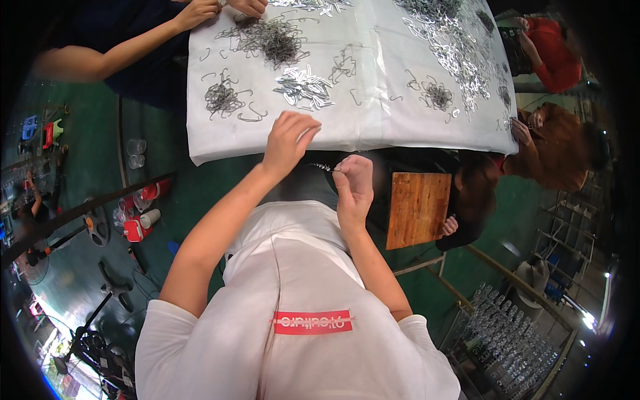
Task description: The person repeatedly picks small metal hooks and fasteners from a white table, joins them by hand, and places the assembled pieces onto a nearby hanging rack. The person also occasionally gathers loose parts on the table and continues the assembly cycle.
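Left hand (288, 137) is up at the near edge of the white cloth-covered table (373, 127), just above the middle of the frame, fingers curled down onto the cloth edge; whether it has anything pinched under them, I cannot tell. Right hand (353, 183) sits just below and to the right of it, off the table edge, thumb and forefinger closed tight on a small thin dark wire piece (321, 167) that pokes out leftward from the fingertips, hanging over the dark gap between table and lap.

On the cloth just beyond the left hand lies a bright cluster of flat silver metal clips (303, 88), and left of that a tangled grey wire bundle (221, 99) with loose hooks around it. A bigger dark tangle of wire hooks (277, 41) sits further up, near the hands of another person in a dark top (200, 12) at the upper left. A long spread of shiny silver pieces (453, 47) runs along the upper right of the table.

Right of the wrist, a brown wooden stool seat (418, 208). At the right rim, a person in a brown top (560, 150).
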